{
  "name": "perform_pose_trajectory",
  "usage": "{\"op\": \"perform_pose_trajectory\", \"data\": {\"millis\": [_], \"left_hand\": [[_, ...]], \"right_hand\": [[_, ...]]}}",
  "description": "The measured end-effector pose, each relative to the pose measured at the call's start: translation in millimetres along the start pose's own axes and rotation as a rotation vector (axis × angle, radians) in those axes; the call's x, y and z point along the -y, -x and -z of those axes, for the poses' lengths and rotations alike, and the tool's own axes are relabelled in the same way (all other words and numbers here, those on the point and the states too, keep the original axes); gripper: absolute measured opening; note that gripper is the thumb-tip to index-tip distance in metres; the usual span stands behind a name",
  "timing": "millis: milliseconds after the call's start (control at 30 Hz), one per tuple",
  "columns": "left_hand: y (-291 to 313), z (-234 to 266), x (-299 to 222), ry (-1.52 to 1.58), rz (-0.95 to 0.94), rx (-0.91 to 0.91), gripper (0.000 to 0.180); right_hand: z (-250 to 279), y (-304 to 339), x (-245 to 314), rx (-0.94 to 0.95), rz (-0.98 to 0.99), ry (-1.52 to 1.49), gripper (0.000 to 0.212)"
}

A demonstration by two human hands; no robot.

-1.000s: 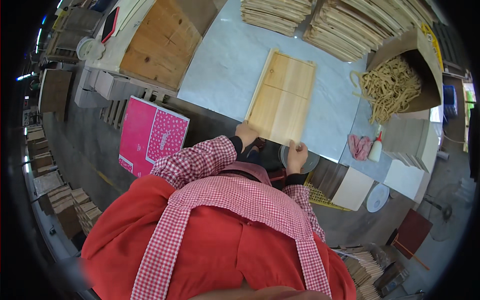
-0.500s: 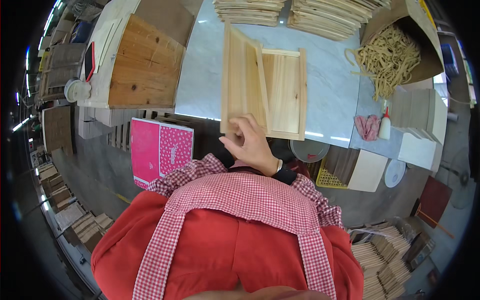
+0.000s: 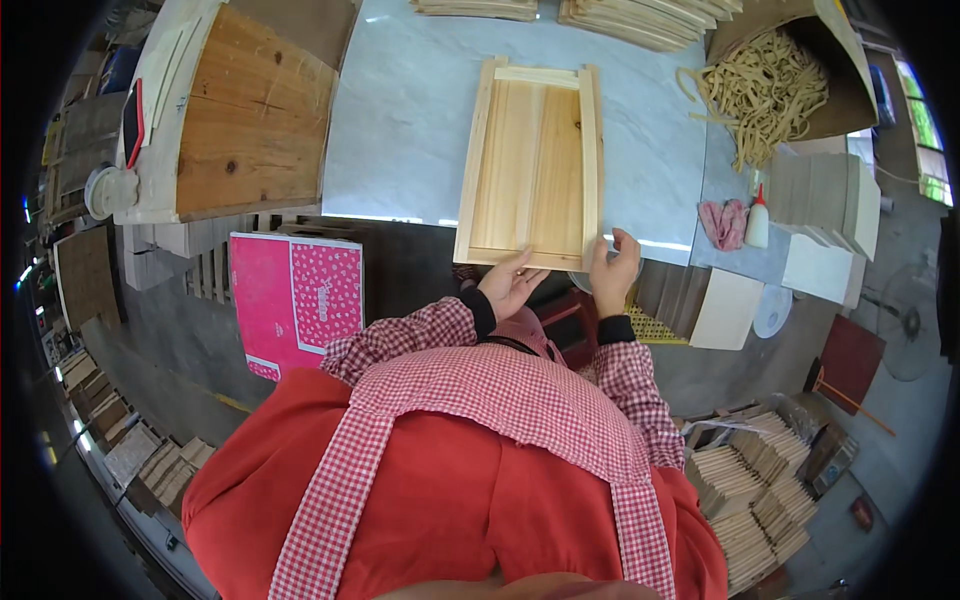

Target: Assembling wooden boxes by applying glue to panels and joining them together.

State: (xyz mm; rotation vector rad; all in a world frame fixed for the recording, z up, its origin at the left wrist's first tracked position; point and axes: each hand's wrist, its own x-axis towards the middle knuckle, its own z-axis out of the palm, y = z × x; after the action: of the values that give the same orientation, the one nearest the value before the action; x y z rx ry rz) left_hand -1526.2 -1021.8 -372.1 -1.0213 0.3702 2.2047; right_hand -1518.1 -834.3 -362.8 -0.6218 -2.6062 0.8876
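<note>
- We note the pale grey bench top [image 3: 400, 130], the largest thing in view, with our work set at its near edge, about the middle.
- The shallow rectangular tray of light wood boards with raised side rails [image 3: 530, 165] lies flat, open side up. Its long axis runs from the near edge toward the far edge; one short end rests at the near edge by our hands, the other points at the stacks of thin wood slats [image 3: 640, 20] along the far edge.
- A thick slab of knotty brown wood [image 3: 250, 110] sits off the bench's left edge, well apart from the tray.
- A brown cardboard box spilling tan strips [image 3: 770, 90] stands at the far right corner.
- A pink patterned carton [image 3: 295, 295] stands on the floor, below the near left corner.
- Our right hand [image 3: 612, 272] pinches the tray's near right corner, fingers narrow on the rail.
- Our left hand [image 3: 510, 285] lies with fingers loosely spread, tips touching the near end board.
- A small white glue bottle with red tip [image 3: 757, 220] and a pink rag [image 3: 724, 222] lie just beside each other at the right edge.
- Our judgement: the step in hand is settling and squaring the tray flat. The next move calls for a steady hold on the near end while the joints are checked.
</note>
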Motion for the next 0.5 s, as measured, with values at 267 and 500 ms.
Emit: {"op": "perform_pose_trajectory", "data": {"millis": [267,500], "left_hand": [[-17,3,-1,-0.074,0.058,-0.247,0.028],[0,31,-48,-0.141,-0.182,-0.111,0.029]], "right_hand": [[-27,-6,-21,0.291,-0.219,0.121,0.049],[-25,9,28,0.593,-0.411,-0.204,0.058]]}}
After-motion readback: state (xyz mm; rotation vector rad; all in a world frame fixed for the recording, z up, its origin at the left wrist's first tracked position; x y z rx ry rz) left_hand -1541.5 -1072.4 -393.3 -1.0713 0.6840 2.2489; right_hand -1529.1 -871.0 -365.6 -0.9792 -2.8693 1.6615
